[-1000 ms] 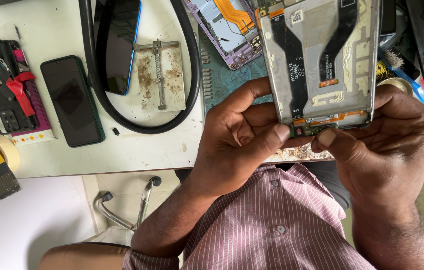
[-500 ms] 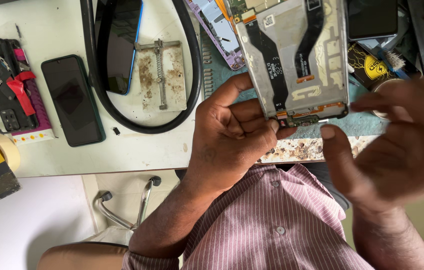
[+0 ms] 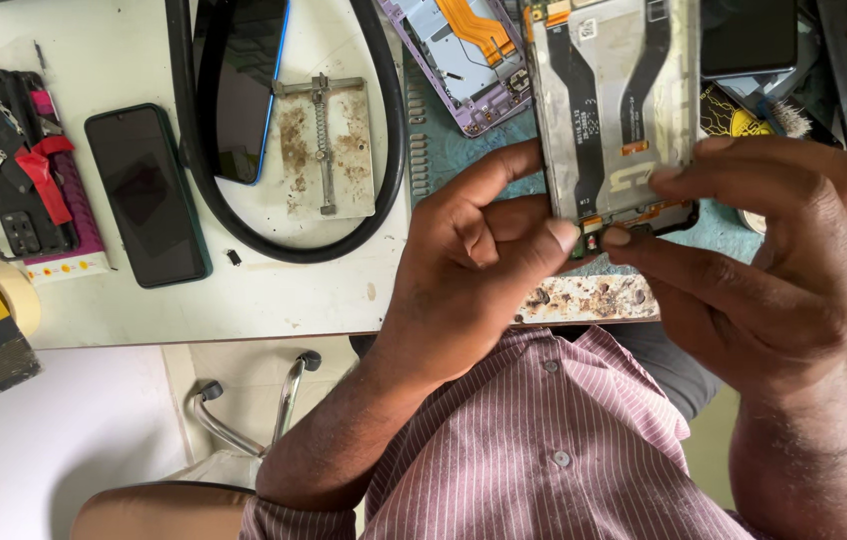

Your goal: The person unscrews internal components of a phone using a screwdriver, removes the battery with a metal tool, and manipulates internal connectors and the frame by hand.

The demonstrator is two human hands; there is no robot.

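Note:
An opened phone body (image 3: 616, 105) with bare metal frame, black flex cables and a small board at its lower end is held upright over the bench. My left hand (image 3: 474, 270) grips its lower left corner between thumb and fingers. My right hand (image 3: 774, 260) reaches in from the right, with its fingertips pinching at the phone's bottom edge beside the left thumb.
On the white bench (image 3: 144, 310) lie a dark phone (image 3: 147, 195), a blue-edged phone (image 3: 242, 85), a metal board holder (image 3: 322, 145), a thick black cable loop (image 3: 384, 170), a purple phone frame (image 3: 464, 55), an opened phone with red tape (image 3: 19, 165), and a tape roll (image 3: 14, 295).
My right hand came off the phone, then returned to its bottom edge. The phone has moved up and slightly left in my left hand.

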